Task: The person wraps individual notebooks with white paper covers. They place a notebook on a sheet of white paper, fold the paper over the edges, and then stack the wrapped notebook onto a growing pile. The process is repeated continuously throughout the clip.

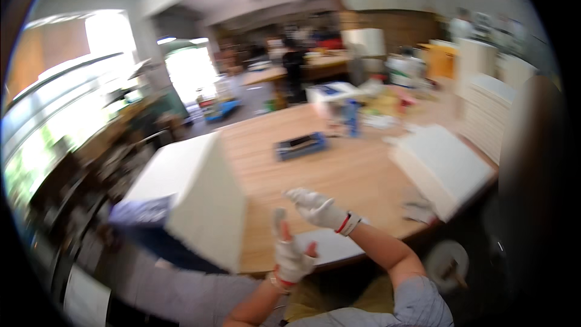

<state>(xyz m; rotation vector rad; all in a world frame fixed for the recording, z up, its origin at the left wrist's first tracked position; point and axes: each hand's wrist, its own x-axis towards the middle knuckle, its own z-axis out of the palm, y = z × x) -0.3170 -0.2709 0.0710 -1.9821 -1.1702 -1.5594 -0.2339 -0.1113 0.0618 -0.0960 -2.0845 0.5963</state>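
My left hand (292, 261) wears a white glove with bare fingertips showing. It is held up over the table's near edge, thumb and fingers apart, nothing in it. Just ahead and to the right, my right hand (316, 207), also gloved, reaches leftward over the wooden table (266, 163) with its fingers stretched out; nothing shows in it. Below my hands lies a white sheet (331, 246) at the near edge, partly covered by my right wrist. A tall white stack (212, 206) stands left of my hands. Motion blurs the picture.
A blue box with a dark top (301, 146) lies mid-table. To the right are a white stack (445, 160) and a grey cloth-like item (419, 209). Farther back stand a blue bottle (352, 118) and a white bucket (405, 71). A round stool (448, 263) sits beside the table.
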